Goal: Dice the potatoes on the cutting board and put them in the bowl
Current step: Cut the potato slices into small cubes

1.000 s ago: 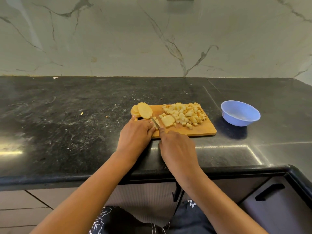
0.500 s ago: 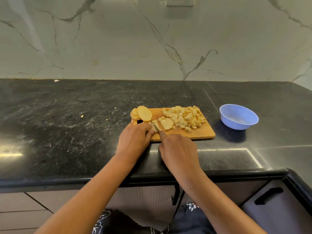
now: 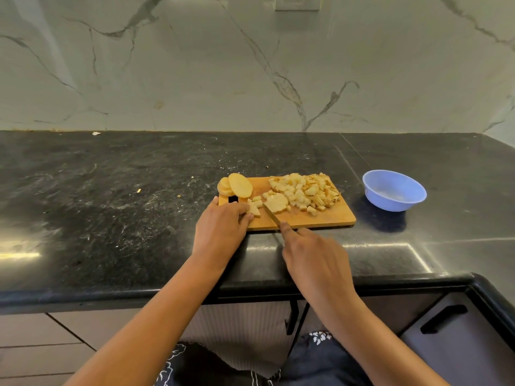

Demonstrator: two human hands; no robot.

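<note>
A wooden cutting board (image 3: pixel 331 218) lies on the black counter. A pile of diced potato (image 3: pixel 306 192) covers its far right part, and a cut slice (image 3: pixel 276 203) sits beside it. Round potato slices (image 3: pixel 237 185) lean at the board's far left corner. My left hand (image 3: pixel 223 227) presses a small potato piece (image 3: pixel 254 209) at the board's left end. My right hand (image 3: pixel 312 254) grips a knife (image 3: pixel 271 212) whose blade points up-left between that piece and the cut slice. An empty blue bowl (image 3: pixel 394 190) stands to the right of the board.
The black stone counter (image 3: pixel 111 204) has scattered crumbs and runs to a marble back wall. Its front edge lies just below my hands, with drawers and a cabinet handle (image 3: pixel 443 319) underneath. A wall socket (image 3: pixel 296 2) is high on the wall.
My right hand with the knife has drawn back toward me and to the right. A gap now shows between the held potato piece and the cut slice. The view tilted up slightly.
</note>
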